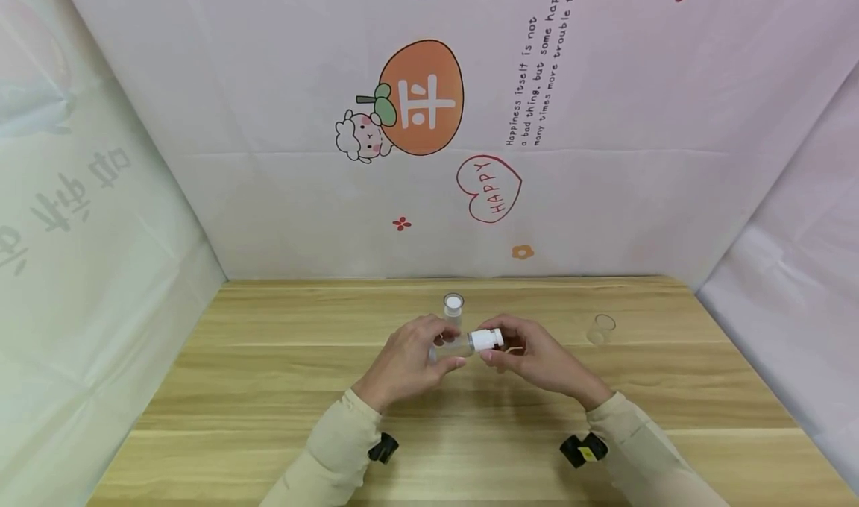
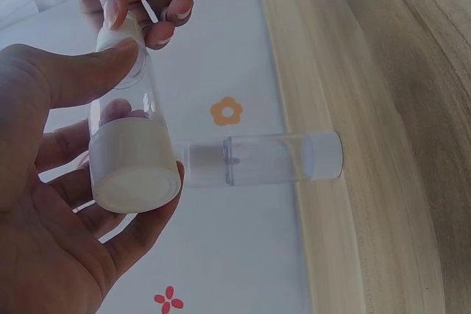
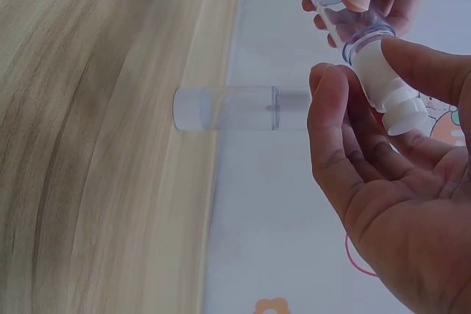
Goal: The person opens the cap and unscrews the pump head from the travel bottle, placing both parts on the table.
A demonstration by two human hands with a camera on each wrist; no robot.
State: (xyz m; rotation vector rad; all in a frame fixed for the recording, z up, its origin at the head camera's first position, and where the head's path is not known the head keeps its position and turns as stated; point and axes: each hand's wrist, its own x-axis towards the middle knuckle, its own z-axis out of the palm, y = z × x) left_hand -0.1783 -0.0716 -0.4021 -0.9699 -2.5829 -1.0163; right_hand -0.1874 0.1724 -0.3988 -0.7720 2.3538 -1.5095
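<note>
Both hands hold one clear plastic pump bottle (image 1: 458, 347), tilted on its side above the table. My left hand (image 1: 411, 361) grips its clear body, thumb along the side; in the left wrist view the white base (image 2: 136, 170) faces the camera. The fingers and thumb of my right hand (image 1: 540, 358) pinch the white pump head (image 1: 485, 339) at the other end. In the right wrist view the pump head meets the bottle's clear neck ring (image 3: 366, 38). Just behind the hands, a second similar bottle (image 1: 452, 312) stands upright.
On the right side of the wooden table (image 1: 268, 388) stands a small clear cap (image 1: 602, 331). A printed white sheet (image 1: 282, 201) hangs behind the table's back edge, with white sheets at both sides. Small black devices (image 1: 383, 448) sit at the wrists.
</note>
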